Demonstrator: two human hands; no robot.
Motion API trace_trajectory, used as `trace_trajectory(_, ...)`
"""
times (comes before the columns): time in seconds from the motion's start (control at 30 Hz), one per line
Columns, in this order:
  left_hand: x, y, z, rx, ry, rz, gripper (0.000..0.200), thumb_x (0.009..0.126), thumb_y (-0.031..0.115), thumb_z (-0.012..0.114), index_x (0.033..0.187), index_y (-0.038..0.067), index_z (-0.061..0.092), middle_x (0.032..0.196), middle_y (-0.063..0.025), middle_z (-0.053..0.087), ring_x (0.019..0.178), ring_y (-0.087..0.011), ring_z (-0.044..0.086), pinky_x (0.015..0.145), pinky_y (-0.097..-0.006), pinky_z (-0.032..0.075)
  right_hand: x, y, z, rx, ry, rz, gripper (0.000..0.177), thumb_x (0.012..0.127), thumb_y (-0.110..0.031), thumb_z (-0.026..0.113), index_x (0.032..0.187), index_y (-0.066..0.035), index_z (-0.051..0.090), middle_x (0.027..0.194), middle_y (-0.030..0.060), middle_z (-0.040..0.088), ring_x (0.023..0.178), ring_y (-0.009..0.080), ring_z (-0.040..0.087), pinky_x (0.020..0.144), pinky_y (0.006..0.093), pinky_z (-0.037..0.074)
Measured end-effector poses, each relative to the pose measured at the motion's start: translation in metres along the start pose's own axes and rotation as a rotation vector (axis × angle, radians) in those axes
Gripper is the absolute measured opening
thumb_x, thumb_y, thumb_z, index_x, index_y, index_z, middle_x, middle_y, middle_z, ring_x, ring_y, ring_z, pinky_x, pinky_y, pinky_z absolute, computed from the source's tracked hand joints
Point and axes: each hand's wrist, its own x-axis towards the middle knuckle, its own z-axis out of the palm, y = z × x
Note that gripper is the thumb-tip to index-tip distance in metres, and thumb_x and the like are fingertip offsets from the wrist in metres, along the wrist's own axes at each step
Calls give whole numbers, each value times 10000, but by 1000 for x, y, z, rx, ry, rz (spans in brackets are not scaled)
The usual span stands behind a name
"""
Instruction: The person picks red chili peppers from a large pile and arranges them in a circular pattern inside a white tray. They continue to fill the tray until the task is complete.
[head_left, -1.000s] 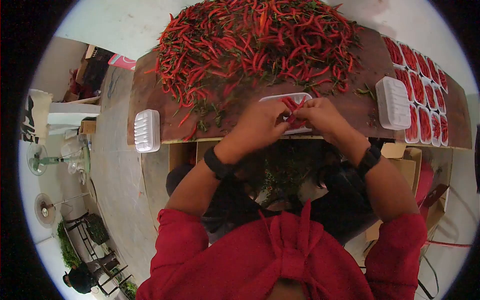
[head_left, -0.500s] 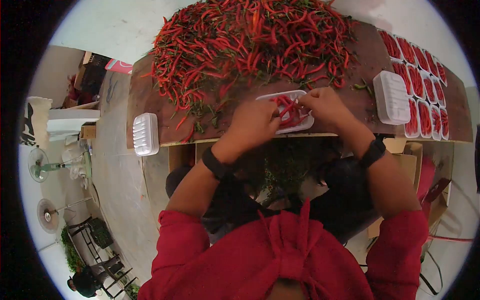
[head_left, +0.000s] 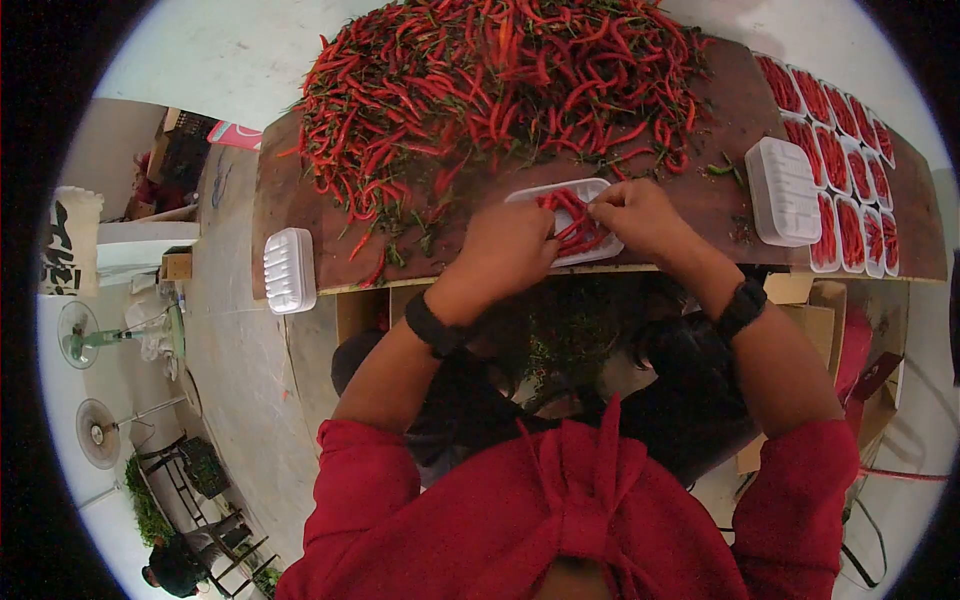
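Observation:
Red chili peppers (head_left: 578, 232) lie in a small white plastic tray (head_left: 520, 194) near the table's front edge. At the tray's left side, my left hand (head_left: 503, 248) is closed, its fingertips by the peppers; what they hold is hidden. My right hand (head_left: 643, 216) reaches over the tray's right side, thumb and finger pinched at the end of a red chili pepper. Just beyond the tray spreads a large heap of red chili peppers (head_left: 520, 85) with green stems.
Stacked white trays (head_left: 783, 192) stand to the right, beside rows of filled trays (head_left: 832, 158). Another white tray (head_left: 290, 270) sits at the table's (head_left: 715, 205) left edge. Fans (head_left: 78, 335) and a person (head_left: 178, 568) are at the far left.
My right fingers have moved slightly left and down over the peppers. The tray sits a little further left in view; my left hand stays by its left side.

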Motion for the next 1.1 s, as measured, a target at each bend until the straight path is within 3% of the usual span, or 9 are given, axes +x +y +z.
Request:
trace_trajectory(0.7, -3, 1, 0, -28, 34, 0, 190, 763, 219, 567, 870, 75, 633, 827, -179, 621, 766, -387, 584, 674, -488, 467, -5, -8, 1, -40, -54, 26, 221, 808, -177, 589, 843, 29, 659, 653, 40, 591, 620, 102, 530, 568, 280, 425)
trace_trajectory(0.97, -4, -1, 0, -37, 48, 22, 173, 756, 208, 562, 855, 83, 631, 811, -173, 617, 760, -388, 583, 665, -486, 470, -10, -13, 2, 28, -83, 39, 245, 815, -142, 554, 1004, -22, 651, 726, 51, 612, 645, 119, 561, 580, 284, 454)
trace_trajectory(1.1, -3, 0, 1, -25, 49, 16, 164, 759, 195, 555, 854, 89, 635, 826, -172, 621, 765, -383, 589, 672, -479, 478, -9, -13, 2, -38, -81, 16, 245, 813, -146, 553, 1009, -42, 658, 726, 59, 613, 655, 125, 571, 590, 292, 466)
